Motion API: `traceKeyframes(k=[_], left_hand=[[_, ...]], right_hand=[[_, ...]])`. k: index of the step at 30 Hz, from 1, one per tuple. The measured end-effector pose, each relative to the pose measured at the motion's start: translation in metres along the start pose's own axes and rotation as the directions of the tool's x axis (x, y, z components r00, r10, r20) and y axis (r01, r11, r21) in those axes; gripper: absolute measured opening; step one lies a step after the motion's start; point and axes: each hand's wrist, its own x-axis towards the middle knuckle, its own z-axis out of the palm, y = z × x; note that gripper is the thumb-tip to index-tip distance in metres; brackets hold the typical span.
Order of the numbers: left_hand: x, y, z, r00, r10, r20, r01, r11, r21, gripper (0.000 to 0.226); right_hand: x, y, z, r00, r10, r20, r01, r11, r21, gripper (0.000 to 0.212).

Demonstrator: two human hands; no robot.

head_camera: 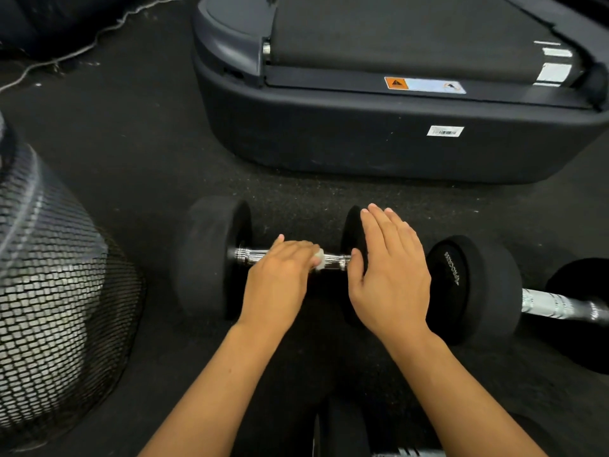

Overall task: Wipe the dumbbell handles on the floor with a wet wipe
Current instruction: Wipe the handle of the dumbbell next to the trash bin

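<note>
A black dumbbell (207, 258) with a chrome handle (250, 255) lies on the dark floor in the middle of the view. My left hand (280, 278) is curled over the handle and holds a white wet wipe (319, 259) against it; only a small edge of the wipe shows. My right hand (392, 275) rests flat, fingers straight, on the dumbbell's right head, which it mostly hides. A second dumbbell (474, 288) with a chrome handle (557, 305) lies just to the right.
The rear end of a treadmill (379, 140) stands close behind the dumbbells. A ball in black netting (56, 291) fills the left side. Part of another dumbbell (346, 433) shows at the bottom edge. A cord (82, 47) runs across the floor at top left.
</note>
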Motion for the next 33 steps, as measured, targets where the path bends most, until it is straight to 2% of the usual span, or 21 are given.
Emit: traceKeyframes(k=[5, 9, 11, 16, 20, 24, 29, 33], left_hand=[[-0.003, 0.005, 0.008, 0.994, 0.108, 0.021, -0.109, 0.994, 0.019, 0.024], [-0.016, -0.014, 0.000, 0.994, 0.002, -0.106, -0.003, 1.000, -0.004, 0.024], [-0.023, -0.014, 0.003, 0.991, -0.044, -0.127, 0.045, 0.999, 0.005, 0.025], [-0.015, -0.014, 0.007, 0.996, 0.038, -0.086, -0.039, 0.999, -0.007, 0.028], [-0.028, -0.013, 0.007, 0.978, -0.098, -0.185, 0.091, 0.995, -0.047, 0.029], [-0.020, -0.011, 0.011, 0.989, -0.015, -0.149, 0.006, 0.998, -0.057, 0.023], [-0.023, -0.010, 0.007, 0.968, -0.137, -0.211, 0.125, 0.990, -0.069, 0.023], [-0.016, 0.002, 0.012, 0.990, -0.037, -0.136, 0.030, 0.998, -0.057, 0.026]], right_hand=[[-0.004, 0.000, -0.001, 1.000, -0.002, -0.011, 0.002, 1.000, -0.007, 0.050], [-0.002, -0.001, -0.002, 1.000, -0.008, -0.006, 0.008, 1.000, 0.000, 0.051], [-0.002, -0.001, -0.001, 1.000, -0.003, -0.007, 0.003, 1.000, 0.002, 0.051], [-0.002, -0.001, -0.001, 1.000, -0.008, -0.010, 0.008, 1.000, 0.000, 0.050], [-0.001, -0.001, -0.001, 1.000, -0.009, -0.013, 0.009, 1.000, 0.002, 0.050], [-0.003, 0.000, -0.001, 1.000, -0.013, -0.015, 0.013, 1.000, -0.003, 0.050], [-0.001, -0.001, -0.001, 1.000, -0.010, -0.013, 0.010, 1.000, -0.008, 0.050], [-0.002, 0.000, -0.002, 1.000, -0.009, 0.000, 0.009, 1.000, -0.024, 0.050]])
